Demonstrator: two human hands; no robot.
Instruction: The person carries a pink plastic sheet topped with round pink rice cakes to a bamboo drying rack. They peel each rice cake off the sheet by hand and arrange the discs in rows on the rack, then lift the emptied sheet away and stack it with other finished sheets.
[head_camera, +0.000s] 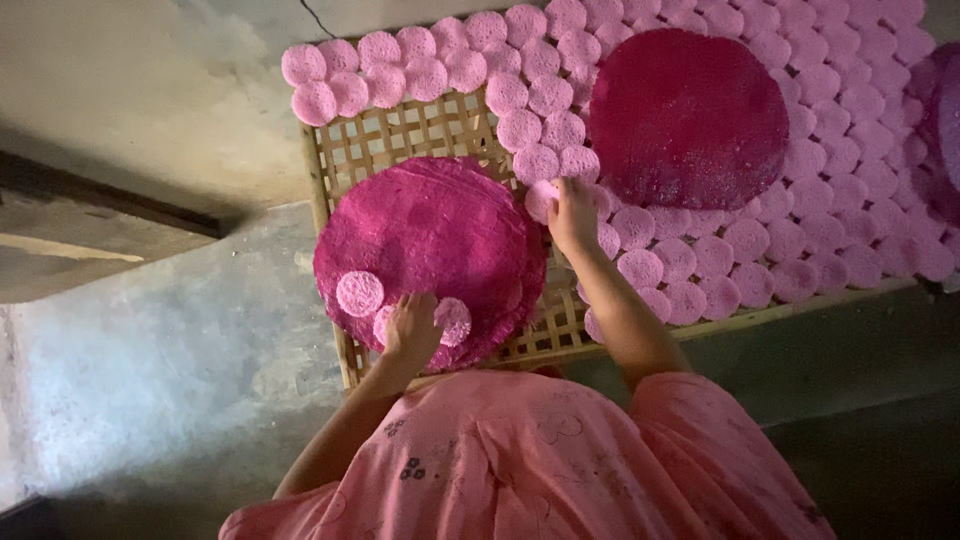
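Observation:
A woven bamboo tray (345, 150) lies before me, covered mostly with several small pale pink discs (700, 260) laid in overlapping rows. A stack of large dark pink round sheets (440, 230) rests on its near left part. My left hand (410, 325) lies on that stack, touching small pink discs (452, 320) beside it; another small disc (359, 292) sits to its left. My right hand (572, 215) reaches forward and pinches a small pink disc (541, 198) at the edge of the laid rows.
A second large dark pink round sheet (688, 115) lies on top of the small discs at the far right. Another dark sheet (945, 120) shows at the right edge. Grey concrete floor (150, 330) surrounds the tray; a dark step lies on the left.

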